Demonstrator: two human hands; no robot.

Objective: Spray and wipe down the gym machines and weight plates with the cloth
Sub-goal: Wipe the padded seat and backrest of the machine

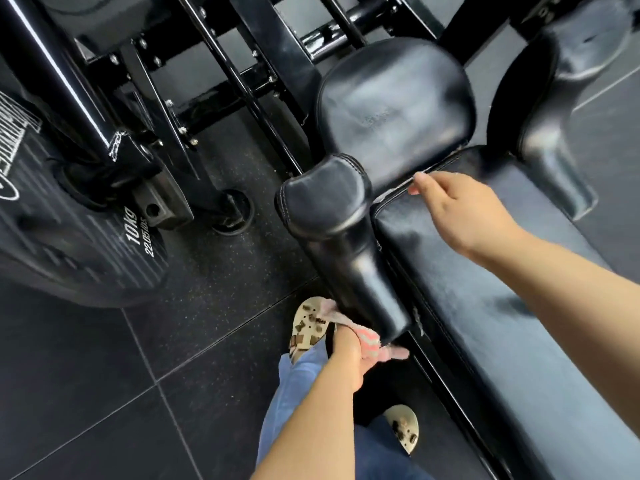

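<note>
The pink cloth [367, 341] is bunched in the left hand [348, 362], fingers clamped round it, pushed up against the near end of the left side pad [341, 244] — looks like that end is getting wiped. The right hand [453, 206] rests at the far edge of the bench surface [485, 306], fingers relaxed and apart, probably for balance. A 10kg plate [69, 237] sits off left.
</note>
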